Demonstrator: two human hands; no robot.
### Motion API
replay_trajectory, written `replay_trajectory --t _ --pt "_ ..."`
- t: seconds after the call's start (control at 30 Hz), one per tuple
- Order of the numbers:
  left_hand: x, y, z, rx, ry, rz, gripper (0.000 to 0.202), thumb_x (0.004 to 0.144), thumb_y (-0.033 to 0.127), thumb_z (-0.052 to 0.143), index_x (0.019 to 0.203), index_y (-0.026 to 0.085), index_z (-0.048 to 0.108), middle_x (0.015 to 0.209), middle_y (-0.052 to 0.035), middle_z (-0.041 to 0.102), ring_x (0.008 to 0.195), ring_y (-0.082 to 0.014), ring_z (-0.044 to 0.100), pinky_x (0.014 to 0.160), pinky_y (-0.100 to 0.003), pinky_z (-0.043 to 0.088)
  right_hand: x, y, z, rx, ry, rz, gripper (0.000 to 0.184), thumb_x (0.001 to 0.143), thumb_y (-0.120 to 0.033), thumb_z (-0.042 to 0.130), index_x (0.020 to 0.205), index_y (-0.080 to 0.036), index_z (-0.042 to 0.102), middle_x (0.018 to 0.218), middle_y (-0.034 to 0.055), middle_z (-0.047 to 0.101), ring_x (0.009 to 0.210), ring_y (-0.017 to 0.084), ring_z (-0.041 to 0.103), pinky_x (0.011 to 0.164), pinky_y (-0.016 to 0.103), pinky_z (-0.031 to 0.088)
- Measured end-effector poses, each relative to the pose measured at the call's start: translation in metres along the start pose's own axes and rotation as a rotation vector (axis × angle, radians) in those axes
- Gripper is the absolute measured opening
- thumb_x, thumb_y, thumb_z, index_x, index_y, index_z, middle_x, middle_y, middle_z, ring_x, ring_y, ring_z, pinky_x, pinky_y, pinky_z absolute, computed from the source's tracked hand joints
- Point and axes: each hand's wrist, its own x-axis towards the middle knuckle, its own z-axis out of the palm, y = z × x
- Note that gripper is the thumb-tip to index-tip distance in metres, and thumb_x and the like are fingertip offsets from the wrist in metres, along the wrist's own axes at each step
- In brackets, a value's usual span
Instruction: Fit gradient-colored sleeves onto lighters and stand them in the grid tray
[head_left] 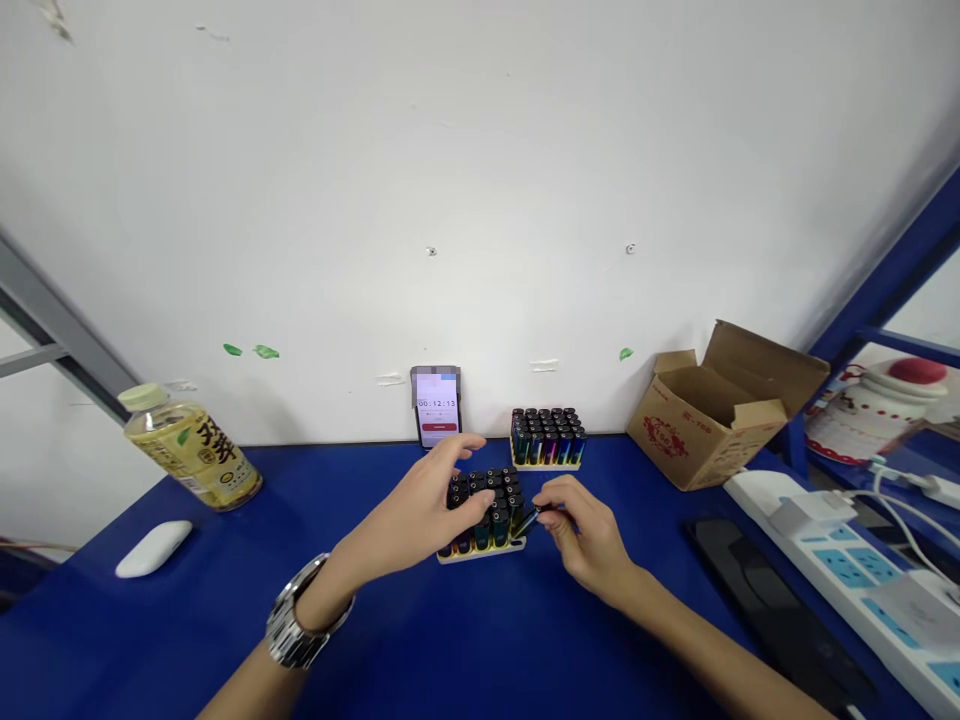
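The right hand (589, 535) pinches a dark cylinder (528, 522) by its upper end, tilted at the near right corner of the rack (480, 555); a light, upright hold should work best. The left hand (431, 510) spreads wide above, contact unclear

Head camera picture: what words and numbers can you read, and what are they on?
"00:12:13": phone.
"双": bottle; the character below is unclear.
"15B": box, after an unclear start.
Too small or blurred: the phone's button, the bottle's small print, the box's red print, any marks on dark cylinders.
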Motion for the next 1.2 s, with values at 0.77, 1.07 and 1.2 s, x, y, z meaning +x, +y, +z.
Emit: replay_trajectory --t 0.77,1.07,1.2 --pt "-0.025 -0.087 0.054 -0.190 0.170 -0.215 0.097 0.053 0.043 0.082 0.132 0.020 0.032 0.133 -0.0156 0.049 0.125 -0.0329 0.046 0.107 -0.050 0.033 0.029 0.107 -0.016 0.200 -0.006 0.616 0.077 0.056 -0.045 0.079 0.116 -0.017 0.040 0.116 0.0115 0.055 0.109 0.024 0.054 0.095 0.039 0.043" --pt "-0.018 -0.078 0.048 -0.063 0.156 -0.183 0.072 0.056 0.043 0.080 0.117 0.020 0.049 0.114 -0.0086 0.063 0.107 -0.0277 0.059 0.095 -0.044 0.045 0.007 0.073 -0.054 -0.037 -0.219 0.652 0.061 0.061 -0.045 0.077 0.107 -0.020 0.046 0.096 0.0032 0.065 0.093 0.024 0.061 0.082 0.036 0.047" --pt "0.002 -0.081 0.048 -0.087 0.142 -0.188 0.074 0.060 0.044 0.078 0.121 0.019 0.045 0.116 -0.0093 0.063 0.107 -0.0274 0.059 0.095 -0.044 0.044 -0.030 0.041 -0.087 -0.057 -0.299 0.724 0.068 0.060 -0.043 0.078 0.113 -0.022 0.041 0.092 0.0016 0.065 0.085 0.024 0.062 0.074 0.034 0.050"
